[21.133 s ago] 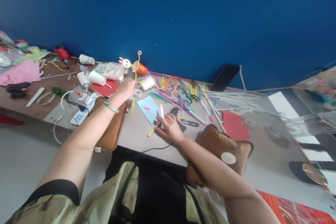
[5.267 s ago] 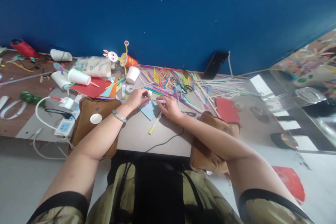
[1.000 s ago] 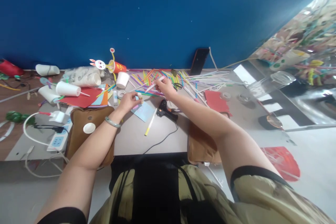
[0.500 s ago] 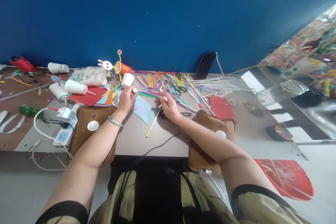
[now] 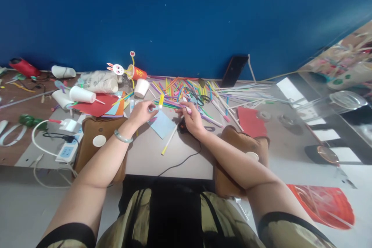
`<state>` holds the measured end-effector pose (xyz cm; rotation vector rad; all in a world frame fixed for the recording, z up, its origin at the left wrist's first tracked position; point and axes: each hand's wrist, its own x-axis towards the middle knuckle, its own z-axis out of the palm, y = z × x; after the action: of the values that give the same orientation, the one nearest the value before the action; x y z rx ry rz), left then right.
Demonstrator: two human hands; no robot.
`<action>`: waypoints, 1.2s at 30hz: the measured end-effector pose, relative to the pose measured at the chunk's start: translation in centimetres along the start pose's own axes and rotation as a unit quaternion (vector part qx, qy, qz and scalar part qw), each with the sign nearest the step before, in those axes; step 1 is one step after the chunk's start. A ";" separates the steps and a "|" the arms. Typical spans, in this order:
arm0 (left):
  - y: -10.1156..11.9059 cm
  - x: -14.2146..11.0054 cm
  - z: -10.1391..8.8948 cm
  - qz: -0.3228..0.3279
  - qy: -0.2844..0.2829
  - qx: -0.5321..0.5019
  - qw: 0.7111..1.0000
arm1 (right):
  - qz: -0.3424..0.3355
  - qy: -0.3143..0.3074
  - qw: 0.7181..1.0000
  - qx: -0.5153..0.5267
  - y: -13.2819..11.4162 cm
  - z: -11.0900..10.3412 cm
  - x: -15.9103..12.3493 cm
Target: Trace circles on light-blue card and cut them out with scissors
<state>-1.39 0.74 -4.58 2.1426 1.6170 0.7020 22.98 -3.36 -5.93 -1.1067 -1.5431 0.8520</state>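
Head view: left hand [image 5: 141,114], over the blue paper's [image 5: 162,124] far edge, pinches a yellow-white piece [image 5: 161,101]; right hand [image 5: 193,119], right of the paper, grips a pen [image 5: 188,109]. Presumably positioning; steadiness needed next.

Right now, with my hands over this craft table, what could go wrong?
The black cord runs to the near edge of the table, so shifting your body might tug the black glue gun beside your right hand. If the gun is hot, which I can't tell, that hand could brush it. The phone, apparently propped against the blue wall, might slip if bumped.
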 end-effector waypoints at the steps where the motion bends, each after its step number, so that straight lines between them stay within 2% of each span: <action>1: 0.0 -0.2 -0.3 -0.002 -0.030 0.008 1.000 | 0.002 0.005 1.000 0.008 -0.1 0.0 -0.1; 3: -0.1 -0.4 -0.5 0.007 -0.072 0.023 0.997 | 0.008 0.015 1.000 0.027 -0.4 0.1 -0.2; 7: -0.9 -0.6 0.0 0.005 -0.108 0.035 0.993 | 0.040 0.026 0.997 0.053 -1.2 0.2 -0.5; 12: -0.8 -0.6 0.6 0.026 -0.127 -0.052 0.990 | 0.054 0.039 0.997 0.032 -2.0 0.1 -0.7; 17: 0.0 -0.8 0.8 0.062 -0.142 -0.113 0.981 | 0.071 0.033 0.995 0.066 -2.1 0.2 -0.7; 28: -0.5 -1.1 2.3 0.164 -0.184 -0.029 0.969 | 0.072 0.051 0.994 0.066 -1.9 0.3 -0.5; 33: -0.6 -1.0 2.2 0.145 -0.183 -0.082 0.969 | 0.075 0.071 0.992 0.072 -1.8 0.2 -0.5; 36: -0.5 -0.9 2.0 0.130 -0.178 -0.079 0.972 | 0.078 0.086 0.991 0.067 -1.5 0.2 -0.4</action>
<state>-0.79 0.03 -6.68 2.2288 1.0741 0.4660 22.48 -4.22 -4.71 -1.1814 -1.2518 0.9272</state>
